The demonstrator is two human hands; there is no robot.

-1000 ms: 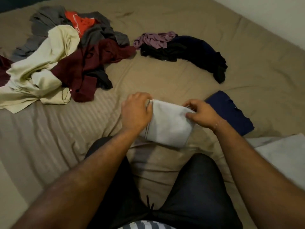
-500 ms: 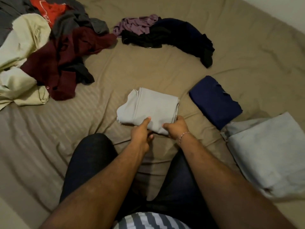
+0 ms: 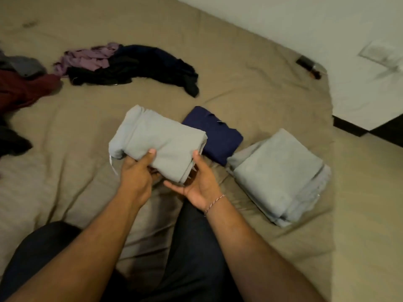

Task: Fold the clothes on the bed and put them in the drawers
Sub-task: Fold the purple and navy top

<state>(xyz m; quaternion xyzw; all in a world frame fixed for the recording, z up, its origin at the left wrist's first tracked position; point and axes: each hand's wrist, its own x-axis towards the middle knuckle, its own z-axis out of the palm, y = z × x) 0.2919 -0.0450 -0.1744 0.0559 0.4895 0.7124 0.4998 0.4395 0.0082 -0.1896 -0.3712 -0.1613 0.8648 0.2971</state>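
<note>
A folded light grey garment (image 3: 161, 138) is lifted a little above the tan bed (image 3: 250, 75) in front of me. My left hand (image 3: 136, 173) grips its near left end, thumb on top and fingers underneath. At the near right end, my right hand (image 3: 197, 184) lies palm up beneath the garment with its thumb against the edge. A folded navy garment (image 3: 218, 134) lies just right of it, partly hidden behind it. Further right sits a folded grey stack (image 3: 277, 171).
Unfolded purple, black and navy clothes (image 3: 130, 66) lie in a heap at the back. Maroon and grey clothes (image 3: 21, 88) spill in at the left edge. A small dark object (image 3: 308, 66) rests at the bed's far right corner. The bed's edge and pale floor (image 3: 370, 101) are at right.
Both hands slid from the garment's far edge to its near edge, then lifted it off the bed and carried it right, towards the navy garment. My view swung right.
</note>
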